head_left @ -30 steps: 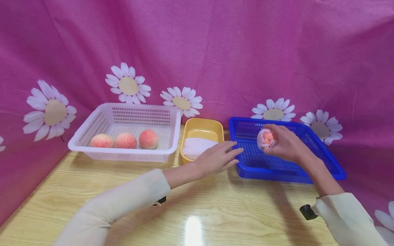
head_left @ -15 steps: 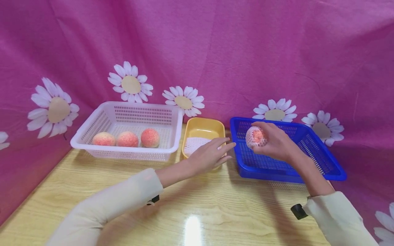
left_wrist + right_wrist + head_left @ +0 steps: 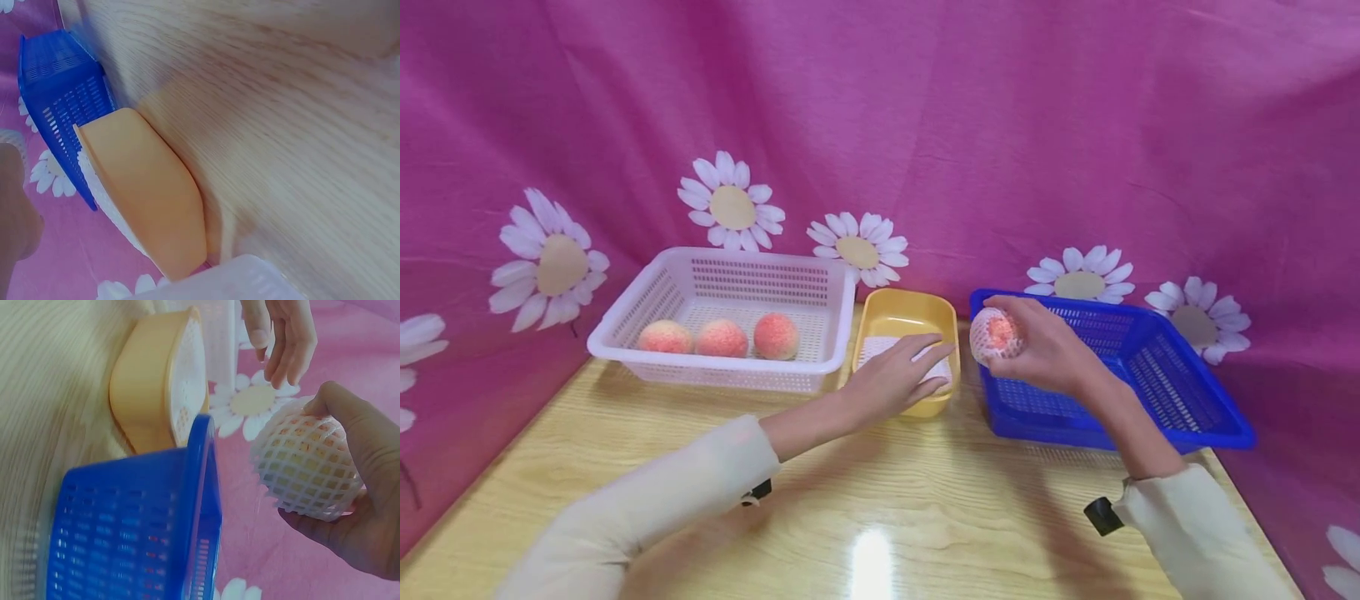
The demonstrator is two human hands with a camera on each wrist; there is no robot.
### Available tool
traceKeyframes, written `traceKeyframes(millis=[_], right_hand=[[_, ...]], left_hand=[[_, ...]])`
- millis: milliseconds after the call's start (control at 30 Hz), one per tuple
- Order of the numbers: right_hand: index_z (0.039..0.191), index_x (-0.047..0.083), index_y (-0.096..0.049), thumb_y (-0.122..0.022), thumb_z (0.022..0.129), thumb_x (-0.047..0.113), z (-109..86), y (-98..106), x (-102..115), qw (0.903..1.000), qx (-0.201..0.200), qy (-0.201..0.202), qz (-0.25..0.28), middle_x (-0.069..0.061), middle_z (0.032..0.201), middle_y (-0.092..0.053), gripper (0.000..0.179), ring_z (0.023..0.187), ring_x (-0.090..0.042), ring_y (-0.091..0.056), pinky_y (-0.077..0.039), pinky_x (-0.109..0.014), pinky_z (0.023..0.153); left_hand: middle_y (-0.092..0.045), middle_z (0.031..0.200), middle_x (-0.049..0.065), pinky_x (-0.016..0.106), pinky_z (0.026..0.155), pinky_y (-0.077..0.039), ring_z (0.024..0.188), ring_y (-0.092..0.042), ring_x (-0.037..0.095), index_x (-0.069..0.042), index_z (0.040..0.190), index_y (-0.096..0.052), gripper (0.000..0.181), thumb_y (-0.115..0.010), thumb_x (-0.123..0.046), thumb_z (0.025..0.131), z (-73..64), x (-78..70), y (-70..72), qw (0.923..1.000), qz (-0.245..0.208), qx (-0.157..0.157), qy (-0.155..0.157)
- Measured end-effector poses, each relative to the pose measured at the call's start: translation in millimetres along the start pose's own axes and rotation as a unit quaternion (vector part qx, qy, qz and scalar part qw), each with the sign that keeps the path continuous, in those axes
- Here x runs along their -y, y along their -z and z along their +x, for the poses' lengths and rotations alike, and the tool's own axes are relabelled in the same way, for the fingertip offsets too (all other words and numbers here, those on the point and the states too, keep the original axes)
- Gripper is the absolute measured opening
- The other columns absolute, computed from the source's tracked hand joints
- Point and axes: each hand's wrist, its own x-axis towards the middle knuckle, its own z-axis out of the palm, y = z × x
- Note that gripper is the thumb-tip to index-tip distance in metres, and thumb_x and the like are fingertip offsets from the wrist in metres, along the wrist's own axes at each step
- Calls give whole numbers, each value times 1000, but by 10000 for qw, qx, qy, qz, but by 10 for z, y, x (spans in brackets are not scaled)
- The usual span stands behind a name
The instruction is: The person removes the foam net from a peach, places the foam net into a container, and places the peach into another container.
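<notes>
My right hand (image 3: 1047, 346) grips a peach (image 3: 997, 335) wrapped in a white foam net, above the left end of the blue basket (image 3: 1045, 421). In the right wrist view, thumb and fingers curl round the net (image 3: 306, 462) from the side. My left hand (image 3: 891, 379) hovers over the yellow tub (image 3: 917, 304), its fingers loosely extended and holding nothing. White foam netting (image 3: 874, 346) lies in that tub, partly hidden under the left hand. The right wrist view shows the left hand (image 3: 287, 337) with fingers hanging down, apart from the netting.
At the left, a white basket (image 3: 722, 375) holds three bare peaches (image 3: 722, 338) along its near side. The yellow tub stands between the two baskets on a wooden table (image 3: 805, 517). A pink cloth (image 3: 925, 142) with daisies hangs behind.
My right hand has carried the netted peach leftward, from over the middle of the blue basket to its left end. My left hand has drawn back left, over the yellow tub.
</notes>
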Motion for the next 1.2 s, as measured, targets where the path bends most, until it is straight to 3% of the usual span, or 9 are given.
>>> traceKeyframes(millis=[133,700,933,1200], right_hand=[[135,7,-55,-82,69,15,33,-70,68,9999,-3,69,81,-16,121,-60,72,103,-27,-56,-50,-43,80],[135,5,-55,-83,69,15,88,-336,337,9982,56,351,476,-11,118,-61,72,97,-22,-56,-53,-37,73],[135,7,-55,-82,70,18,43,-434,413,9969,89,377,681,-10,121,-59,72,97,-21,-56,-54,-35,71],[134,8,-55,-80,67,18,-18,-533,474,9955,109,480,811,-7,123,-59,72,96,-18,-57,-56,-33,71]], left_hand=[[-57,135,18,37,103,-47,124,-55,29,-4,136,-56,45,-66,-26,98,-65,33,45,10000,-46,-13,76],[-57,134,16,37,97,-52,124,-55,28,-3,137,-56,50,-69,-29,96,-324,89,185,9990,89,-138,416],[-58,132,18,37,102,-48,123,-56,28,1,136,-55,53,-71,-28,95,-388,92,208,9993,-25,-154,337],[-60,129,16,35,96,-52,119,-59,28,-1,133,-56,53,-73,-29,92,-491,61,207,9994,1,-268,214]])
